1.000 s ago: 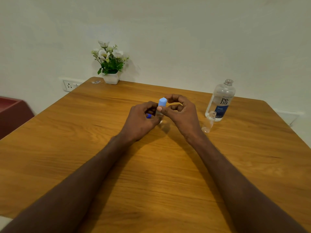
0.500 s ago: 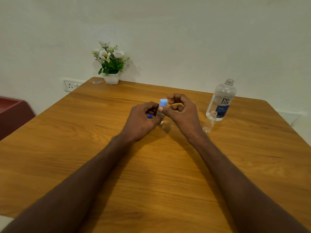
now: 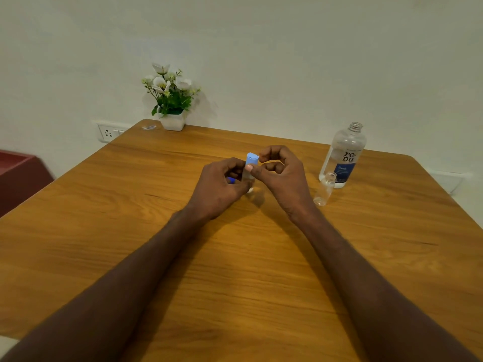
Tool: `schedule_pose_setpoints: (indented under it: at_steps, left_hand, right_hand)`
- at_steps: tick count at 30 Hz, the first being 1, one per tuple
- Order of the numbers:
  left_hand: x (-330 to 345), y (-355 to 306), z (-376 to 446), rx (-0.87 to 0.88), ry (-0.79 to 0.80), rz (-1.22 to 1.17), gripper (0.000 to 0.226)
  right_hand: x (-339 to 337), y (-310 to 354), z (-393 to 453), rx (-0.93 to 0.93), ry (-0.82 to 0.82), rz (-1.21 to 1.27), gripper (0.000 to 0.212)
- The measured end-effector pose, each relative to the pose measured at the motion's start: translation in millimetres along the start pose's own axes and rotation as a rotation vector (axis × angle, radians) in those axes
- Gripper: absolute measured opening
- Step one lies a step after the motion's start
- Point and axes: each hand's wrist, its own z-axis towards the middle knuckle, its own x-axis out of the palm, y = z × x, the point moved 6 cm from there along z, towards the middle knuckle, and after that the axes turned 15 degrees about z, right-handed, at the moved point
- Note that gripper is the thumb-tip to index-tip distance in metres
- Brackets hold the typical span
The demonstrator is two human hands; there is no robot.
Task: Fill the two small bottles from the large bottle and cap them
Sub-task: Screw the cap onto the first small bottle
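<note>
Far left, by the wall, a flower pot [image 3: 172,121] sits on the far edge of the wooden table [image 3: 104,205]. It is well apart from the work.

In the middle, the left hand [image 3: 222,189] is curled shut around the body of a small bottle [image 3: 247,178], which stands on the table. A tiny bit of dark blue [image 3: 231,180] peeks out from that hand; I cannot tell what it is. On top of the bottle is a light blue cap [image 3: 252,159]. The right hand [image 3: 283,176] pinches this cap with the thumb and first finger, and the other fingers are loosely bent. I think the cap is being turned on.

To the right, a second small bottle [image 3: 325,188] stands open with no cap, just beside the large bottle [image 3: 343,155], which is open too.

What could go wrong? If the cap goes on crooked, it may not close, and the bottle could leak. If the left hand squeezes too hard or slips, the bottle may tip and spill. An elbow or wrist swinging right could knock the two open bottles over, because they stand close together.
</note>
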Motion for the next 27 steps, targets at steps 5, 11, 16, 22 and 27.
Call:
schedule_pose_setpoints:
  at_steps: [5,11,16,22,27]
  left_hand:
    - [-0.1,0.1,-0.4,0.0,0.003,0.0,0.03]
    - [0.2,0.6,0.1,-0.003,0.001,-0.001,0.029]
    - [0.7,2.3,0.2,-0.01,-0.002,-0.003,0.026]
    - [0.4,1.7,0.1,0.007,-0.001,0.001,0.026]
    - [0.5,1.9,0.2,0.015,0.001,0.007,0.029]
  right_hand:
    - [0.0,-0.7,0.3,-0.007,-0.002,-0.014,0.037]
    - [0.9,0.0,0.2,-0.01,0.011,0.0,0.038]
    - [0.8,-0.6,-0.1,-0.005,0.011,0.003,0.04]
    - [0.7,-2.3,-0.1,0.003,0.009,-0.017,0.037]
    - [0.6,0.9,-0.2,-0.018,0.012,-0.021,0.038]
